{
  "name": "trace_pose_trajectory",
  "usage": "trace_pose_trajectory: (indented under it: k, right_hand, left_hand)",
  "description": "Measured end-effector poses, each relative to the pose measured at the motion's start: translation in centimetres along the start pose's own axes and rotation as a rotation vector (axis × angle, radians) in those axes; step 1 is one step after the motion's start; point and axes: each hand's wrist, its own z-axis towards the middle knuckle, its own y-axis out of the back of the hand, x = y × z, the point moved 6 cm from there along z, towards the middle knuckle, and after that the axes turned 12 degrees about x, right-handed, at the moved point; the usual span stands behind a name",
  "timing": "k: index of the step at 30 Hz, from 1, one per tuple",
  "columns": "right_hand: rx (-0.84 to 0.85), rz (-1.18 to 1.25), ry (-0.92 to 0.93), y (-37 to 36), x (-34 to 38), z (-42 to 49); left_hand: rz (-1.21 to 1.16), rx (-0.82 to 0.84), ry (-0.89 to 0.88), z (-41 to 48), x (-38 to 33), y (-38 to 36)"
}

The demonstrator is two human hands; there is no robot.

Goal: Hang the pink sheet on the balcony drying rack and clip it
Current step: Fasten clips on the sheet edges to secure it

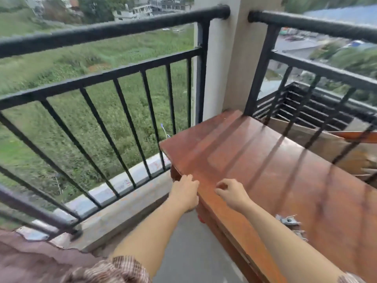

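Left hand [186,192], fingers relaxed, empty, at red-brown wooden tabletop's [265,160] left edge. Right hand [231,194] loosely curled, empty, above it. Dusty-pink sheet [30,260] bunched by black metal railing's [102,77] base.

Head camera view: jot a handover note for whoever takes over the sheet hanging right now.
Left hand: open, fingertips at the near corner of the wooden table, holding nothing.
Right hand: loosely curled over the table edge, nothing seen in it.
Things: pinkish cloth, likely the sheet, lies lower left by the railing; metal clips lie on the table.
Done: nothing visibly hung or clipped; no rack in view.
Left: hang the sheet, clip it.
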Motion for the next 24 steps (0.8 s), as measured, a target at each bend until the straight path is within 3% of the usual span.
trace_pose_trajectory:
  k: [8,11,14,19,24]
  right_hand:
    - [-0.030,0.053,-0.315,2.9,-18.3,-4.6]
    - [-0.105,0.030,-0.378,4.5,-22.8,-6.3]
    - [-0.165,-0.017,-0.387,6.1,-26.0,-6.8]
    - [-0.083,-0.234,-0.403,6.3,-28.2,-6.9]
    - [-0.016,-0.287,-0.385,5.3,-29.2,-6.7]
  left_hand:
    - [-0.085,0.215,-0.107,6.0,-12.8,-11.2]
    - [-0.131,0.221,-0.093,7.7,-15.2,-14.1]
    - [-0.170,0.265,-0.007,8.8,-16.6,-16.2]
    - [-0.084,0.285,0.054,8.9,-17.1,-19.1]
    - [-0.012,0.264,0.063,9.0,-17.1,-19.4]
